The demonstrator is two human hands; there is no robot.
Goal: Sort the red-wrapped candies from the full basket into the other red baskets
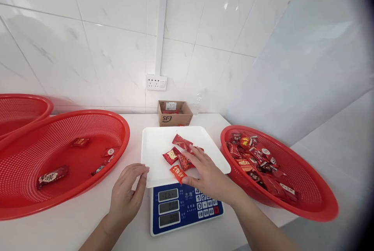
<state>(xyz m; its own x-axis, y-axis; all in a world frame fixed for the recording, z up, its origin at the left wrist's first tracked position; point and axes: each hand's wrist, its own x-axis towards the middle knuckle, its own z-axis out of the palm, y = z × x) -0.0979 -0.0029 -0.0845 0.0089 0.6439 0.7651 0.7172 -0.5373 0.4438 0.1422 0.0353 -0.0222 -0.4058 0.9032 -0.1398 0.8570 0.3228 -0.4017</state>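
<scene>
A blue electronic scale [187,208] with a white weighing tray [157,146] stands in front of me. Several red snack packets [179,154] lie on the tray. My right hand [209,175] lies flat over the packets, fingers stretched out, its thumb beside an orange-red packet [177,172] at the tray's front edge. My left hand [127,194] is at the tray's front left corner, fingers curled with the tips touching the rim.
A red basket [318,204] full of red packets stands at the right. A large red basket [26,200] at the left holds several packets, with another red basket [17,107] behind it. A small cardboard box [174,114] sits against the tiled wall below a socket [157,82].
</scene>
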